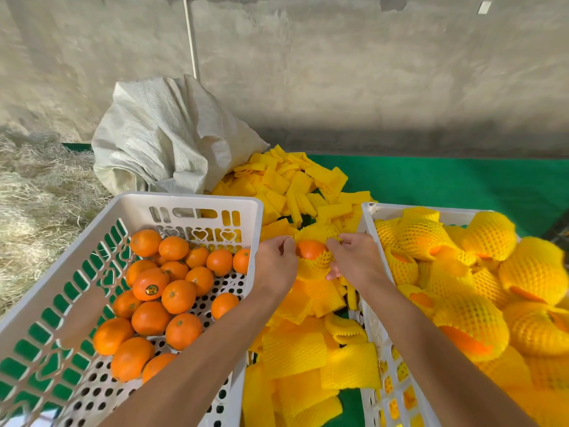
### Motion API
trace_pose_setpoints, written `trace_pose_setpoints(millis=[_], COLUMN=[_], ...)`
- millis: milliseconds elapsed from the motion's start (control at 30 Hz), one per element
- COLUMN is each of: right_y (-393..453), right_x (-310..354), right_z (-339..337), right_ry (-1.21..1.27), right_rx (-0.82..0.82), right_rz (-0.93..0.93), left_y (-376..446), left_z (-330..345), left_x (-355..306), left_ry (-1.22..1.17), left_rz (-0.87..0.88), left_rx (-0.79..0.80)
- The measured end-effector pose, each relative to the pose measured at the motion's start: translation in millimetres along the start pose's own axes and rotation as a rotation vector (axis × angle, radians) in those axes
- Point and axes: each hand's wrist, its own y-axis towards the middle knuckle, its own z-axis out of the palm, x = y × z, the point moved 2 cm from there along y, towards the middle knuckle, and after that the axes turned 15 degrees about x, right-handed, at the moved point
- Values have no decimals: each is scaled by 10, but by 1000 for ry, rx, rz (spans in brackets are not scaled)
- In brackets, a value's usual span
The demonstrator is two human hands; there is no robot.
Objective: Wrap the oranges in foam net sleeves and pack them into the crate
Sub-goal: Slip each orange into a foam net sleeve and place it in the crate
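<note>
Left hand [275,262] and right hand [354,257] pinching a yellow sleeve [314,263] around one orange [310,249], apparently half covered, between two white crates [184,200]

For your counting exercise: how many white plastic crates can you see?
2. One crate on the left holds bare oranges; the other on the right holds wrapped ones. None seems hidden.

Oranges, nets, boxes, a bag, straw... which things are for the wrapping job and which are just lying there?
For the job:
left hand and right hand, both holding the orange in its foam net
bare oranges in the left crate
spare nets
right crate of wrapped oranges

Just lying about:
white sack
straw
green mat
</note>
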Motion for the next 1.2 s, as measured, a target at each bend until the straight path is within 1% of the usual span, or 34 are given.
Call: trace_pose_setpoints(millis=[133, 233, 333, 433, 567, 733, 800, 900, 1033, 1100, 1200], right_y=[-8, -50, -86, -109, -136, -136, -126, -122, -113, -119, -133], right_x=[19, 53, 73, 113, 158, 176, 178, 167, 178, 178, 173], right_z=[-15, 5, 6, 4, -73, -42, -37, -18, -32, -42, -47], right_ry=[-21, -82, -134, -114, -14, 22, 30, 5, 2, -12, 32], right_rx=[-27, -46, -91, -107, -154, -110, -92, -86, -72, -33, 7], right_rz=[-10, -34, -74, -104, -165, -167, -189, -232, -308, -338, -355], left_y=[-36, -32, -19, -40, -65, -50, -42, 14, 44, 24, 24], left_z=[-29, -26, -30, -43, -43, -41, -27, -21, 19, 31, 30], left_x=[-59, -64, -61, -89, -136, -106, -100, -55, -2, -20, -56], left_ry=[57, 68, 72, 70, 79, 94, 70, -7, -121, -121, -197], left_rz=[92, 122, 160, 212, 278, 278, 275, 226, 100, 45, 35], left_rx=[-49, -35, -60, -110, -144, -145, -119, -36, 98, 172, 274])
